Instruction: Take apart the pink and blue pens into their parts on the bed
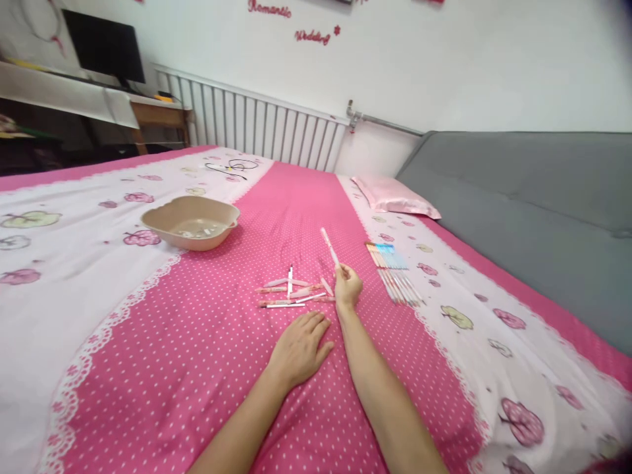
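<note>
My right hand point(348, 287) pinches the lower end of a slim, pale pink pen point(329, 247), which points up and away from me. Flat on the pink dotted bedspread rests my left hand point(302, 347), fingers stretched out and holding nothing. Just beyond it lies a loose pile of pens point(293, 289), pink and white, some crossing each other. To the right of my right hand, a row of blue and orange pens point(388, 255) lies side by side. Directly below that is a second neat row of pale pens point(401, 287).
A beige basin point(192, 224) with small pale bits inside stands on the bed to the left. Farther back lies a black cable point(237, 166). A pink pillow point(395, 196) rests near the grey headboard point(518, 210). Behind the bed are a radiator point(257, 118) and a monitor point(106, 47).
</note>
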`<action>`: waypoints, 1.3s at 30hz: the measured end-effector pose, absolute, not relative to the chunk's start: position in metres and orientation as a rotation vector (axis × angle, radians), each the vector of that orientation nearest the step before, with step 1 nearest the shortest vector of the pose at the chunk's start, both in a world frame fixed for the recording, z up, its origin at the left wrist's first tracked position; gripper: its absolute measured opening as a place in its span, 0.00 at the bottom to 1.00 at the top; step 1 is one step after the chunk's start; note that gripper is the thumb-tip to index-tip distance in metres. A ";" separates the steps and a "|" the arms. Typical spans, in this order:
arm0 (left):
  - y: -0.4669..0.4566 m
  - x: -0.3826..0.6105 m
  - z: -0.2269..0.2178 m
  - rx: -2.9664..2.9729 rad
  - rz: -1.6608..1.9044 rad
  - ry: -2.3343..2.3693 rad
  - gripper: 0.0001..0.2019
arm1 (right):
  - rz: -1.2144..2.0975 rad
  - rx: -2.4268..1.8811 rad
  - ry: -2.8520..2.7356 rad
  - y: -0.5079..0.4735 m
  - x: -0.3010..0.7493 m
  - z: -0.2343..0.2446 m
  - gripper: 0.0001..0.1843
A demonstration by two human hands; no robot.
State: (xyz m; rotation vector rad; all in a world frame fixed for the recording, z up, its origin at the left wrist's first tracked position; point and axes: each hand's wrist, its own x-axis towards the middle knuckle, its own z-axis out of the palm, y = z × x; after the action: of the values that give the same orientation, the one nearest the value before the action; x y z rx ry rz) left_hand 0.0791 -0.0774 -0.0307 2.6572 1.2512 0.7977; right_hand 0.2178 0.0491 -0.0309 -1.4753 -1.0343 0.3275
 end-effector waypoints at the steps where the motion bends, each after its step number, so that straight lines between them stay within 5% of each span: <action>1: -0.076 0.079 -0.032 2.669 0.749 1.263 0.21 | 0.286 -1.478 -1.011 0.047 0.224 -0.028 0.22; 11: -0.066 0.078 -0.033 2.704 0.705 1.274 0.21 | 0.017 -1.705 -0.864 0.019 0.349 -0.004 0.18; 21: -0.064 0.079 -0.032 2.734 0.688 1.285 0.20 | 0.089 -1.998 -0.550 0.001 0.464 -0.048 0.16; 39: -0.064 0.080 -0.032 2.737 0.704 1.286 0.19 | 0.116 -2.262 -0.585 0.001 0.472 -0.060 0.21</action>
State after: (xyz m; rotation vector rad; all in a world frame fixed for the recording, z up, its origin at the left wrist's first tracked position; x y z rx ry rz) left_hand 0.0798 -0.0643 -0.0318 2.7374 1.2862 0.7040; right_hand 0.4720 0.0009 -0.0597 -2.2617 -0.5852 0.1160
